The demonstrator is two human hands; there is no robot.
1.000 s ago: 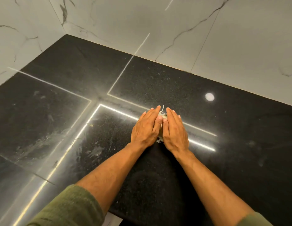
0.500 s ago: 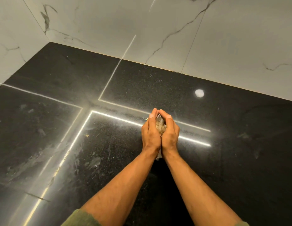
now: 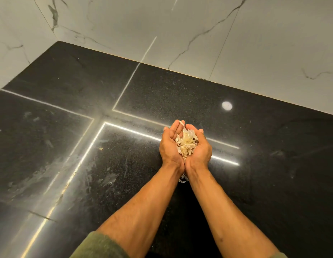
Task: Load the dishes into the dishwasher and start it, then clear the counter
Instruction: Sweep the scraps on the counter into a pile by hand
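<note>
Peel scraps fill your left hand and right hand, cupped together with fingers curled round them, above the counter.

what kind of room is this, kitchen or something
Most likely a kitchen: a polished black stone counter meets marble-look wall tiles in a corner, and the left hand and right hand cup a pile of dry papery peels, perhaps garlic or onion skins.

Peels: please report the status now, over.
Left hand and right hand cupped together, palms up. Peels heaped in both, above the counter. One scrap shows between the wrists; one fleck left on the counter. Nothing in the way.
</note>
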